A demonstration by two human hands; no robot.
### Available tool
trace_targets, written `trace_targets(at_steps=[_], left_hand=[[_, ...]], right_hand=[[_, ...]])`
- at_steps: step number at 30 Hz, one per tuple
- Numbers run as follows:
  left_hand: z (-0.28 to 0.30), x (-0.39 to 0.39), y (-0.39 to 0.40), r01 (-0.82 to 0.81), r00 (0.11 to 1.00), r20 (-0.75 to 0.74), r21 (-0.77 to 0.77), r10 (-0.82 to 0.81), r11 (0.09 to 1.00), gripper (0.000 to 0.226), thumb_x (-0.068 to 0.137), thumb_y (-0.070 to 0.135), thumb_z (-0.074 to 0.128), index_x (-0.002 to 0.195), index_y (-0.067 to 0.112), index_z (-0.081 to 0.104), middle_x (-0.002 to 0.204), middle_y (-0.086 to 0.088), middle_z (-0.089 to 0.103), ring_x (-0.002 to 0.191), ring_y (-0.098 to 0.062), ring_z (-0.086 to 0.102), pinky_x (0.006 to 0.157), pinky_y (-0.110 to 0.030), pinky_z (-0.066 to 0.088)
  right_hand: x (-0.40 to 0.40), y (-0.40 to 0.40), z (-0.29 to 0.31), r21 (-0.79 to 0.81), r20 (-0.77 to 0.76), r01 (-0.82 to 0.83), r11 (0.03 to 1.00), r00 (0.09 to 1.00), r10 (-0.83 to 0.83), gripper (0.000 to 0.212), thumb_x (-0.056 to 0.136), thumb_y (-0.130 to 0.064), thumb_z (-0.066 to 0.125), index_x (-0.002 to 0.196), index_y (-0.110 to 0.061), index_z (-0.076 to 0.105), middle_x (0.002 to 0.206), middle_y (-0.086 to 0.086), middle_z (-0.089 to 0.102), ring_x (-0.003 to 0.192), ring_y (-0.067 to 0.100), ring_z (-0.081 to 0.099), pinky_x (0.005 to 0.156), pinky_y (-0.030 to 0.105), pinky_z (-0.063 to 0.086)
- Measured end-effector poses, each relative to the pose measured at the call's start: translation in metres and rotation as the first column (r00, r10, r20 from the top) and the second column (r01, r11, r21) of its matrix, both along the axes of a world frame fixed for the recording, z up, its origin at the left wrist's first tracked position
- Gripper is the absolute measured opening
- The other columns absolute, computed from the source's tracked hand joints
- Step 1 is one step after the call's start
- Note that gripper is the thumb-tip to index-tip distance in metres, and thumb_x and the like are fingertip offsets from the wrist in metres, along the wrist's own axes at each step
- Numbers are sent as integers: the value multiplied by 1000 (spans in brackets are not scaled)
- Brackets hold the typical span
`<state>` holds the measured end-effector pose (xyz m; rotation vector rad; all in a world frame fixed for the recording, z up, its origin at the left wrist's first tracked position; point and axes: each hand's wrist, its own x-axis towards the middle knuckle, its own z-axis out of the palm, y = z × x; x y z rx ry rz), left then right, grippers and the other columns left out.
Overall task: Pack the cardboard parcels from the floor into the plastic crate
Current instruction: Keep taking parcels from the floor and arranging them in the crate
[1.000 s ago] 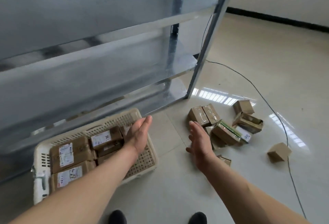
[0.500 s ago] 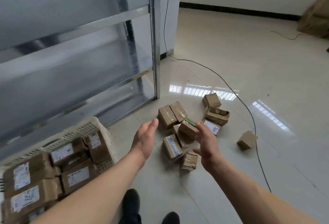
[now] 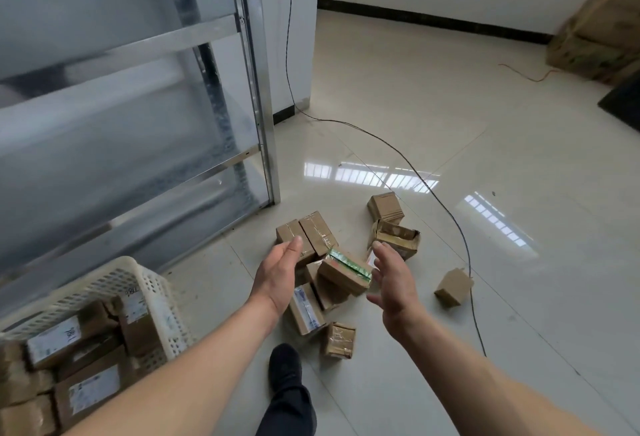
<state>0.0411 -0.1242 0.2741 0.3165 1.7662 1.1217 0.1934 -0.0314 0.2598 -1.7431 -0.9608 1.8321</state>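
Both hands empty w/ fingers straight, palms facing: left hand [image 3: 277, 273] & right hand [image 3: 391, 283] flank the green-taped parcel [image 3: 344, 271] atop the floor pile, long axis running left-far to right-near, crate [image 3: 138, 283] well left.

Swung right since a second ago: crate [image 3: 152, 300], then near centre, now cut off at the near left corner. Left hand [image 3: 277, 276] gone from over the crate out to the parcels [image 3: 332, 273]. Right hand [image 3: 393, 285] raised, both now flanking the green-taped parcel [image 3: 346, 271], palms inward, holding nothing.
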Motion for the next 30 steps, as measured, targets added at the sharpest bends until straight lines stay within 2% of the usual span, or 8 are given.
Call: trace_targets(at_steps=[3, 6, 11, 15, 20, 25, 27, 30], left_hand=[[-7, -19, 27, -12, 1000, 14, -12, 12, 1000, 56, 100, 56, 39, 145, 23, 46, 145, -2, 49, 118, -11, 39, 100, -37, 34], [-16, -39, 48, -24, 1000, 0, -50, 24, 998, 58, 100, 57, 39, 145, 21, 46, 146, -3, 49, 123, -15, 41, 107, -41, 34], [-29, -58, 76, -29, 999, 16, -86, 30, 996, 58, 100, 58, 38, 145, 22, 45, 147, -3, 49, 132, -19, 41, 111, -45, 33], [-39, -65, 91, -16, 999, 34, -106, 20, 994, 60, 99, 60, 36, 146, 22, 44, 149, -3, 46, 137, -22, 39, 109, -44, 34], [-63, -66, 107, -25, 999, 34, -147, 30, 989, 61, 100, 59, 37, 147, 21, 43, 149, -3, 46, 137, -22, 40, 111, -45, 33], [-103, -51, 129, -37, 998, 33, -186, 44, 982, 58, 100, 57, 39, 145, 21, 47, 146, -3, 49, 120, -12, 41, 106, -40, 34], [-128, -44, 139, -42, 998, 31, -216, 49, 976, 59, 100, 59, 39, 145, 21, 46, 147, -3, 49, 127, -17, 42, 106, -43, 34], [-169, -29, 156, -34, 998, 48, -268, 48, 963, 60, 99, 60, 38, 145, 22, 45, 147, -2, 48, 137, -21, 39, 109, -47, 34]], right_hand=[[-19, 30, -10, -16, 1, 10, 1000, 1000, -10, 59, 101, -43, 56, 154, -23, 43, 159, 6, 40, 145, 28, 38, 113, 59, 37], [-36, 53, -20, -23, 4, 25, 999, 1000, -24, 58, 100, -42, 58, 153, -23, 45, 157, 5, 43, 143, 26, 40, 108, 55, 39], [-49, 81, -38, -57, 33, 30, 998, 999, -28, 60, 99, -44, 59, 154, -23, 44, 160, 5, 40, 146, 28, 37, 108, 58, 39], [-56, 99, -49, -91, 49, 32, 995, 998, -28, 59, 99, -44, 59, 153, -24, 44, 159, 6, 40, 142, 27, 40, 94, 49, 45], [-54, 118, -77, -126, 44, 24, 992, 999, -19, 60, 98, -45, 59, 153, -26, 43, 158, 4, 41, 135, 24, 43, 78, 41, 45], [-37, 140, -124, -153, 69, 3, 988, 998, 8, 59, 100, -45, 57, 153, -25, 43, 158, 4, 40, 134, 25, 43, 70, 37, 46], [-29, 149, -151, -153, 85, -25, 988, 996, 38, 57, 100, -45, 56, 152, -24, 45, 157, 4, 41, 128, 23, 45, 66, 35, 47], [-14, 161, -194, -167, 110, -50, 985, 992, 69, 58, 100, -47, 56, 152, -25, 45, 157, 4, 41, 124, 21, 47, 72, 37, 52]])
